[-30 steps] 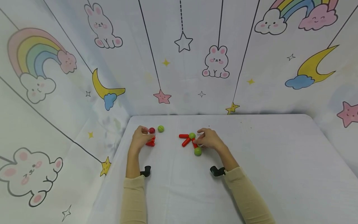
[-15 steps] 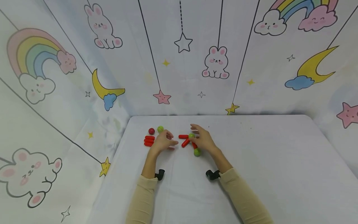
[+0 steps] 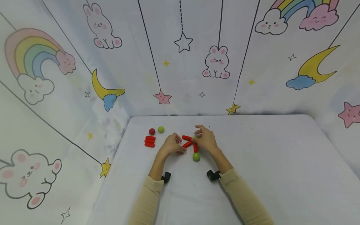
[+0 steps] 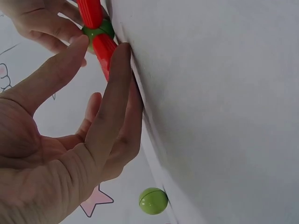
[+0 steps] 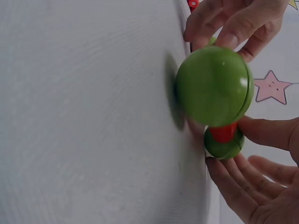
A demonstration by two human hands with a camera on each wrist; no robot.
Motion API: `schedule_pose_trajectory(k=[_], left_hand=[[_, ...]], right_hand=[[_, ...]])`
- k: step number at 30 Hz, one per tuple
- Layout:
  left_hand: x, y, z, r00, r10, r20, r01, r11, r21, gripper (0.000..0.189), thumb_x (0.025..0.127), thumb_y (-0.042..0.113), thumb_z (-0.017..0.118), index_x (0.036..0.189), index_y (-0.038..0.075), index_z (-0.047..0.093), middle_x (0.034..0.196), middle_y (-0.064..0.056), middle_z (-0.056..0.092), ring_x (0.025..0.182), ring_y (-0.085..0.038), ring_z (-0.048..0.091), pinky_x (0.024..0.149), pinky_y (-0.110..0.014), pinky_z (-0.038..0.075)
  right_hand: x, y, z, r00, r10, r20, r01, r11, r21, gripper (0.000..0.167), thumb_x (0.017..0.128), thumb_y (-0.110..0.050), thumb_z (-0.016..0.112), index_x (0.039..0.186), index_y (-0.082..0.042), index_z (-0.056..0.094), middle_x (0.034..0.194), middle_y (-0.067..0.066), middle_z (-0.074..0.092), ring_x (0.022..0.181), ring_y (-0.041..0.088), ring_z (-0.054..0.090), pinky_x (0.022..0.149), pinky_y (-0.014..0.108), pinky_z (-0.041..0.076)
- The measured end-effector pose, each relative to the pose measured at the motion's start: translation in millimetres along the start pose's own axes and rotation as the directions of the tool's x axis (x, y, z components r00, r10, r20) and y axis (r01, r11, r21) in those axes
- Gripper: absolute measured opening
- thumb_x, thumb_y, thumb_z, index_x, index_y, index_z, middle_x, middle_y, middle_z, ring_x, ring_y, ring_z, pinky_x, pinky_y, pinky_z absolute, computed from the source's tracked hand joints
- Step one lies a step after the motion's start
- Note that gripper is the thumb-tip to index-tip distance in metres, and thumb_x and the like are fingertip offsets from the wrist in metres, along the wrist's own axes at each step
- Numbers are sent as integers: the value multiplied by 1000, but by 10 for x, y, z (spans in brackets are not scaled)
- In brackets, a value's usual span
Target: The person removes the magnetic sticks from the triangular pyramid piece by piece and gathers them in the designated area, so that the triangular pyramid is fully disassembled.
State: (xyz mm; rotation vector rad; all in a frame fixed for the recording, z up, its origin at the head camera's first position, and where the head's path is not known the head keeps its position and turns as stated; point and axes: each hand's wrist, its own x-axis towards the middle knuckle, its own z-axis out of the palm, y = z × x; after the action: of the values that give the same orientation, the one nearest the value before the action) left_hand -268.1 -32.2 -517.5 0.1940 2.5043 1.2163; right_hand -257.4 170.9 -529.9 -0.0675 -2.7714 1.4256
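Observation:
A small build joins a green ball (image 5: 224, 148) to several red rods; one rod (image 3: 195, 147) runs toward me to a second, nearer green ball (image 3: 196, 157). My right hand (image 3: 206, 139) pinches the far ball between thumb and fingertips. Two more rods spread left from it, an upper one (image 3: 187, 137) and a slanting one (image 3: 187, 144). My left hand (image 3: 171, 145) is beside their left ends, thumb and fingers apart. In the left wrist view its index fingertip overlaps a red rod (image 4: 103, 49), and its thumb tip is close to the ball.
At the back left lie a red ball (image 3: 152, 131) and a loose green ball (image 3: 161, 129). Below them several red rods (image 3: 150, 141) lie side by side. White cloth (image 3: 267, 162) covers the table, and a printed curtain (image 3: 182, 72) stands behind.
My left hand has come right, from the red rod pile to the build. The build has turned slightly, its near ball shifting left and toward me. My right hand stays by the far ball.

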Motion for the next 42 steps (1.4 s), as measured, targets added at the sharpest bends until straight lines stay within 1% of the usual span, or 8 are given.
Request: schedule_pose_trajectory(k=[3,8,12,15,21,28,33,42], left_hand=[[4,7,6,1000,10,-14,-10,1000,-2,48,76,11,92,111,4,60,108,-13,56,93,-27,56,73,-35,52],[7,-15,19,1000,29,-8,-29,1000,-9,49,78,13,91,114,3,59,113,-14,59,97,-27,57,78,-37,52],[10,-26,43,999,38,5,-38,998,-51,46,80,13,89,114,4,58,116,-14,62,101,-28,59,83,-40,54],[6,-25,57,999,40,13,-39,996,-74,46,81,14,89,114,5,58,117,-14,64,102,-28,60,84,-41,53],[7,-21,76,999,46,15,-44,994,-96,46,81,14,89,113,5,58,116,-14,65,99,-27,59,81,-39,51],[15,-6,80,999,40,-21,-42,995,-91,44,82,13,88,113,4,58,114,-15,64,96,-27,58,78,-37,49],[22,-2,74,998,37,-46,-40,997,-70,43,81,11,88,112,5,58,110,-14,64,93,-26,57,75,-35,49],[32,-29,37,998,40,-38,-42,998,-53,45,80,11,89,111,7,58,110,-13,64,94,-26,56,77,-37,47]], right_hand=[[-2,-9,-33,1000,-2,3,2,1000,0,68,85,-10,86,146,-9,57,118,10,74,108,27,73,90,46,59],[-13,-16,-68,1000,10,16,-10,1000,-3,68,83,-10,88,145,-8,58,112,9,76,100,27,75,85,44,60],[-23,-17,-83,1000,27,-1,-27,1000,-8,68,81,-12,89,143,-10,60,109,7,77,96,27,74,84,44,58],[-28,-14,-88,999,43,-2,-43,999,-6,69,81,-12,90,143,-10,61,109,7,78,94,26,73,81,42,59],[-30,-22,-98,999,47,0,-47,999,9,68,80,-12,90,142,-9,61,109,9,78,90,25,72,72,35,59],[-20,-9,-123,1000,29,-3,-29,999,46,66,79,-11,91,139,-6,64,106,10,78,81,22,72,66,31,59],[-16,-1,-128,1000,24,-3,-24,998,57,65,79,-10,90,138,-5,64,106,12,78,81,22,72,66,31,60],[-27,-42,-106,1000,22,-3,-21,1000,19,63,78,-10,91,136,-5,65,104,10,78,85,24,72,69,33,59]])
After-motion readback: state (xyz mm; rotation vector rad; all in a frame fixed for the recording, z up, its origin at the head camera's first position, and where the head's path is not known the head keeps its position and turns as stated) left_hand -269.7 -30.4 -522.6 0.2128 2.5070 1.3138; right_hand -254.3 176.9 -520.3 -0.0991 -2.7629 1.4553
